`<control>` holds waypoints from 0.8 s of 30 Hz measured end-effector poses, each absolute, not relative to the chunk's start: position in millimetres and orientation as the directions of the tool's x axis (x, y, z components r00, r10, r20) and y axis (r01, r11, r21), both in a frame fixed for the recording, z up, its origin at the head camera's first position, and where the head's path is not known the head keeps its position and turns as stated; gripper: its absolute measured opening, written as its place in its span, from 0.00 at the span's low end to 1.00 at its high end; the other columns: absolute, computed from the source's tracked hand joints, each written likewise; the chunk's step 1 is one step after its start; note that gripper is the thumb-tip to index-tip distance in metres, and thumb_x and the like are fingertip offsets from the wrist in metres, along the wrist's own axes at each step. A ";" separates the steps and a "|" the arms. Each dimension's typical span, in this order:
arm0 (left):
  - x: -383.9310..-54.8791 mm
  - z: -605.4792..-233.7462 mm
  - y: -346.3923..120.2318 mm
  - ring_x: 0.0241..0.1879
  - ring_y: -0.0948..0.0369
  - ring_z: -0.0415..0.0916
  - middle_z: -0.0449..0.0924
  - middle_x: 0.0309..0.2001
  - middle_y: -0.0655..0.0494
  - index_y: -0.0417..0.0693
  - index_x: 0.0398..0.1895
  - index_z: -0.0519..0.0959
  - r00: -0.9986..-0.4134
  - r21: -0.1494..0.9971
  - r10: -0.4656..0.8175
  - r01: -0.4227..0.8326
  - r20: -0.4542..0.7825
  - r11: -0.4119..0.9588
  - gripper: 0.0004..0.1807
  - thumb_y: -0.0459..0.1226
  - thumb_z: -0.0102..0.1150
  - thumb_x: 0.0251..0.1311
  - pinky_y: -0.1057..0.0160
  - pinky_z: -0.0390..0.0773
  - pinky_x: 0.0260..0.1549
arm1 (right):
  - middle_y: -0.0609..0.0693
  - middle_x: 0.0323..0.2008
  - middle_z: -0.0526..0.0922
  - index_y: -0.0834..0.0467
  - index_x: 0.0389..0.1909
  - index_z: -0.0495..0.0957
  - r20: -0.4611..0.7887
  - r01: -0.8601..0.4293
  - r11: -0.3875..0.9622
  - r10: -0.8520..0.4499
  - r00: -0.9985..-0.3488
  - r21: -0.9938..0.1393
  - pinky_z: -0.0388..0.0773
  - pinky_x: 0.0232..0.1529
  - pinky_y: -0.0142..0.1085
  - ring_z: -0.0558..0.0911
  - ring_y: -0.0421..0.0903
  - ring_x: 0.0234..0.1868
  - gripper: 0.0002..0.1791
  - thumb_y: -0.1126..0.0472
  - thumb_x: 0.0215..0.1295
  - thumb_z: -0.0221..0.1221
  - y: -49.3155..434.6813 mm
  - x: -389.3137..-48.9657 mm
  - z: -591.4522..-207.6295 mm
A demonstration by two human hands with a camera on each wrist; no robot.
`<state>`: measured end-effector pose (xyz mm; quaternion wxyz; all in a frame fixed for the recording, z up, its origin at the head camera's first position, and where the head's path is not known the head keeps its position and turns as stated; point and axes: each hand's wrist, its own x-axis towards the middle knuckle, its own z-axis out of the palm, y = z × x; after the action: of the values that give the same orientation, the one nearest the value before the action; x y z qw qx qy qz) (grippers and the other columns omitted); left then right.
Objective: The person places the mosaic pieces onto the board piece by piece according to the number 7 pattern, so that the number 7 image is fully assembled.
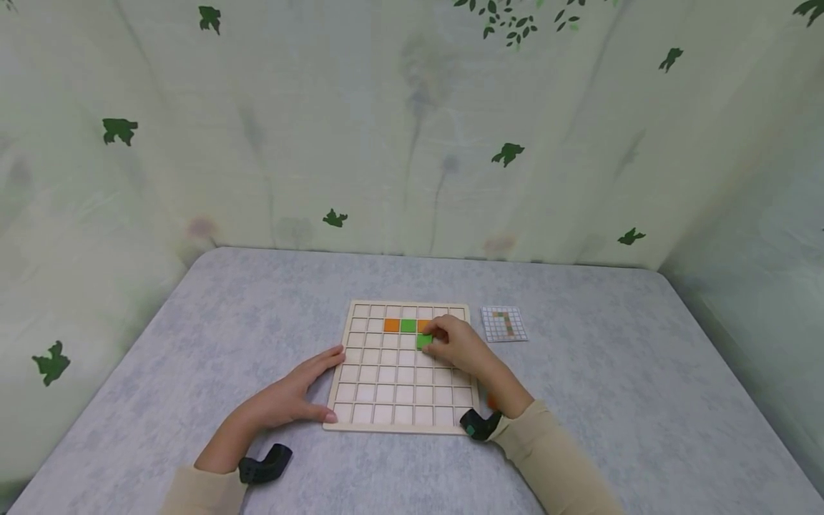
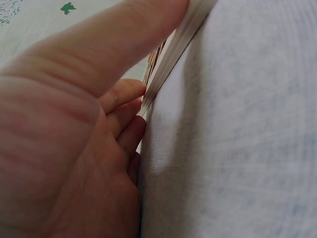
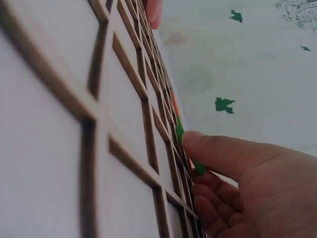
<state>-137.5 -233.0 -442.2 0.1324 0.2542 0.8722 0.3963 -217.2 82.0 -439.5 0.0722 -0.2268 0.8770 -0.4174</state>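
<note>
A wooden grid board (image 1: 404, 393) lies flat on the table. In one of its upper rows sit an orange tile (image 1: 392, 325), a green tile (image 1: 408, 325) and another orange tile (image 1: 422, 325), the last partly behind fingers. My right hand (image 1: 460, 347) pinches a second green tile (image 3: 199, 167) between thumb and fingers, at the cell just below that last orange tile. With fingers and thumb spread, my left hand (image 1: 290, 392) touches the board's left edge, the thumb near its front corner. In the left wrist view the thumb lies along the board's rim (image 2: 173, 47).
A small card (image 1: 505, 324) printed with a coloured grid pattern lies right of the board. Something orange (image 1: 493, 402) shows partly from under my right wrist. Behind the grey table (image 1: 270, 300) hangs a pale curtain (image 1: 360, 143) with leaf prints.
</note>
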 end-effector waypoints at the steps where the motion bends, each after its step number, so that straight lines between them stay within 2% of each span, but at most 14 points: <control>1: -137.8 -442.4 -232.8 0.66 0.47 0.39 0.44 0.69 0.48 0.41 0.67 0.54 -0.835 0.758 0.549 0.338 -0.033 0.559 0.52 0.52 0.67 0.42 0.42 0.46 0.56 | 0.46 0.37 0.74 0.55 0.40 0.78 0.071 -0.346 0.549 -0.459 -0.886 -0.761 0.69 0.35 0.36 0.70 0.43 0.33 0.11 0.61 0.54 0.63 82.1 -217.3 -439.6; 7: -139.0 -442.8 -232.6 0.66 0.46 0.38 0.43 0.69 0.47 0.41 0.67 0.53 -0.832 0.762 0.553 0.335 -0.036 0.554 0.52 0.52 0.67 0.42 0.42 0.46 0.56 | 0.47 0.36 0.73 0.56 0.39 0.80 0.088 -0.372 0.547 -0.475 -0.876 -0.750 0.68 0.35 0.36 0.68 0.43 0.32 0.10 0.63 0.54 0.63 81.9 -218.0 -439.1; 14: -138.7 -442.4 -232.7 0.66 0.46 0.38 0.43 0.69 0.47 0.41 0.68 0.53 -0.830 0.766 0.556 0.332 -0.040 0.551 0.51 0.52 0.67 0.42 0.41 0.46 0.56 | 0.49 0.41 0.74 0.58 0.45 0.78 0.048 -0.321 0.535 -0.461 -0.886 -0.782 0.70 0.41 0.37 0.71 0.44 0.39 0.16 0.62 0.54 0.63 83.6 -215.3 -431.5; 18: -138.7 -442.4 -233.2 0.66 0.47 0.38 0.43 0.69 0.48 0.42 0.67 0.53 -0.832 0.765 0.553 0.331 -0.039 0.552 0.51 0.52 0.67 0.42 0.41 0.46 0.56 | 0.53 0.45 0.75 0.61 0.49 0.75 0.098 -0.353 0.485 -0.475 -0.875 -0.800 0.69 0.45 0.38 0.72 0.48 0.45 0.20 0.61 0.55 0.62 91.5 -211.9 -420.5; 24: -138.3 -442.8 -232.7 0.66 0.47 0.38 0.44 0.69 0.48 0.41 0.67 0.53 -0.835 0.763 0.550 0.336 -0.031 0.552 0.52 0.52 0.67 0.41 0.42 0.46 0.56 | 0.56 0.49 0.74 0.61 0.52 0.73 0.182 -0.439 0.460 -0.502 -0.845 -0.772 0.69 0.47 0.45 0.72 0.54 0.48 0.22 0.61 0.56 0.61 115.2 -200.2 -407.1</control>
<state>-138.3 -232.7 -442.8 0.1345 0.2543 0.8707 0.3989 -200.2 115.2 -407.1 0.0356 -0.2757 0.8536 -0.4405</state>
